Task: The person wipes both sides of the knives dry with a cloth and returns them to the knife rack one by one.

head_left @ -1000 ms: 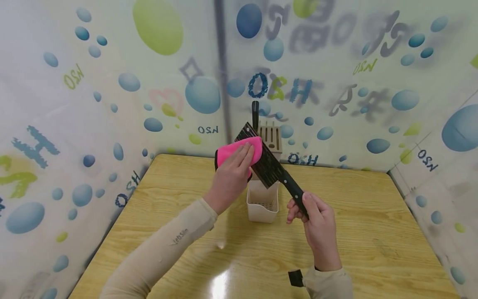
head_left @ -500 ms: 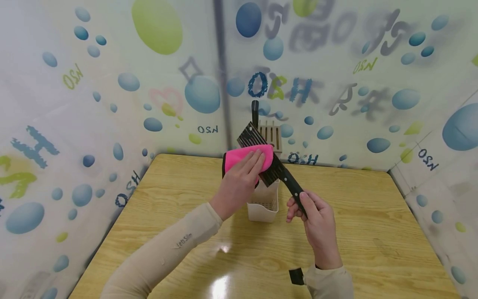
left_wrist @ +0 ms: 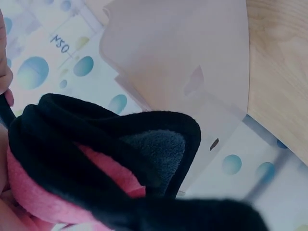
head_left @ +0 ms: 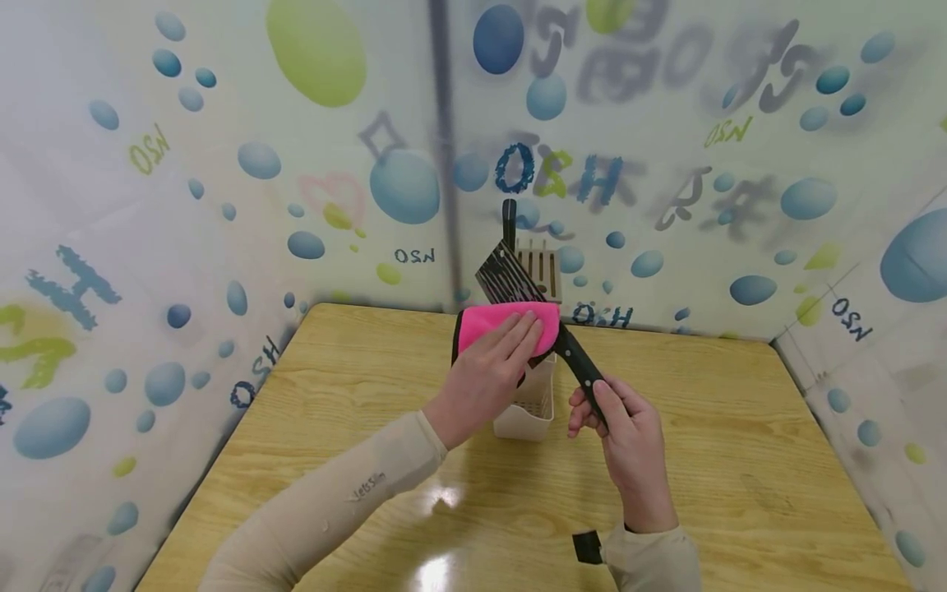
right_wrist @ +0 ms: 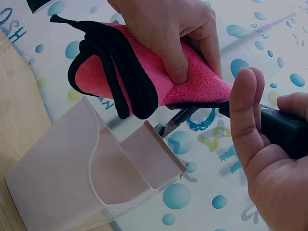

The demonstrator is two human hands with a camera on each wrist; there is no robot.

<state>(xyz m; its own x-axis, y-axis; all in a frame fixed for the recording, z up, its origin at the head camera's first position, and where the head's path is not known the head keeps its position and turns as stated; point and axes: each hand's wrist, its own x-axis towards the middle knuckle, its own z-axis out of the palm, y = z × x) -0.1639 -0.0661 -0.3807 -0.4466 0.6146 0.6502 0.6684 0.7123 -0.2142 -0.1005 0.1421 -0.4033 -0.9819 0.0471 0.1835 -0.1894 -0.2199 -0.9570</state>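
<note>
A cleaver (head_left: 508, 273) with a black riveted handle is held up slantwise in the head view, its blade pointing up and left. My right hand (head_left: 635, 448) grips the handle. A pink cloth (head_left: 479, 322) with black edging is folded over the blade close to the handle, covering that part. My left hand (head_left: 484, 374) pinches the cloth around the blade, fingers on the upper face. In the right wrist view the left thumb (right_wrist: 175, 72) presses the cloth from the other side. Bunched black edging (left_wrist: 62, 139) fills the middle of the left wrist view.
Behind the cleaver stands a pale knife holder (head_left: 524, 425) with an open front compartment and a slotted top (head_left: 540, 267). Another black handle (head_left: 509, 220) sticks up from it. The wooden table (head_left: 740, 460) meets patterned walls at the back and sides.
My left hand has slid the cloth down the blade toward the handle, to the right, baring more of the blade's far end. The right hand stays almost still with the cleaver.
</note>
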